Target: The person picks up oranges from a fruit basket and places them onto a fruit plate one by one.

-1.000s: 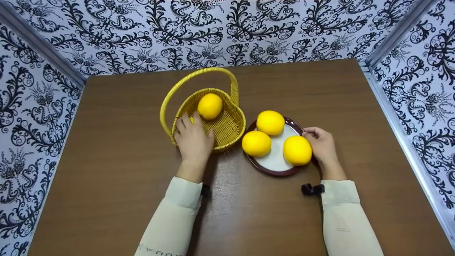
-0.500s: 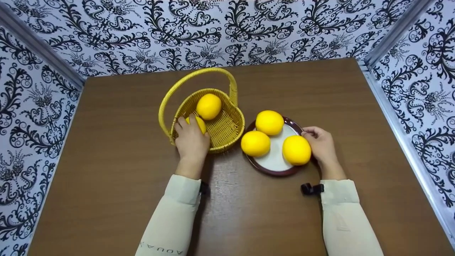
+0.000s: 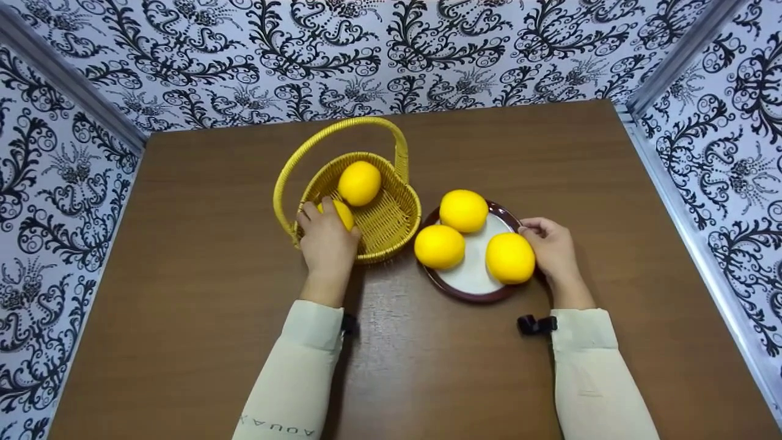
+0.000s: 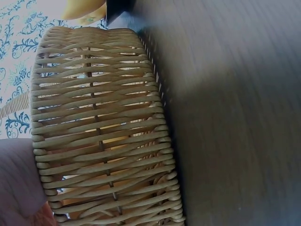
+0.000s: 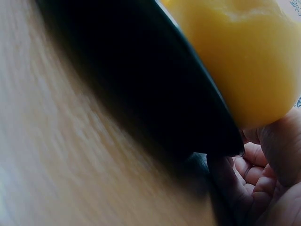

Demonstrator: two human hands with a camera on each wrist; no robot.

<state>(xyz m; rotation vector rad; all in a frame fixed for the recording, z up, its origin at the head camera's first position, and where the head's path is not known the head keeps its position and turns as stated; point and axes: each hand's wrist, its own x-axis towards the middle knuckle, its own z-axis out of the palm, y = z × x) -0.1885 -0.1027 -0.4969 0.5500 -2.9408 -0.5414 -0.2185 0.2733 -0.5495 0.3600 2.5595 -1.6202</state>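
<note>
My left hand (image 3: 330,247) reaches over the near left rim of a yellow wicker basket (image 3: 391,229). Its fingers and thumb curve round a yellow lemon (image 3: 342,214) inside; a second lemon (image 3: 359,183) lies just behind. From the left wrist view, the woven basket wall (image 4: 101,122) hides most of that grip. At the right, my right hand (image 3: 551,247) pinches the brown rim of a white plate (image 3: 473,284) bearing three lemons (image 3: 463,211). In the right wrist view, the dark underside of the plate (image 5: 141,75) tilts over the wooden surface, with fingers (image 5: 263,174) at its edge.
The basket's tall handle (image 3: 342,124) arches over its opening. The plate stands close to the basket's right side on a brown wooden table (image 3: 427,366). Patterned walls (image 3: 391,55) enclose the table at the back and both sides.
My left hand has shifted slightly left and toward me, and more of the lemon under it shows. The right hand and the plate stay where they were.
</note>
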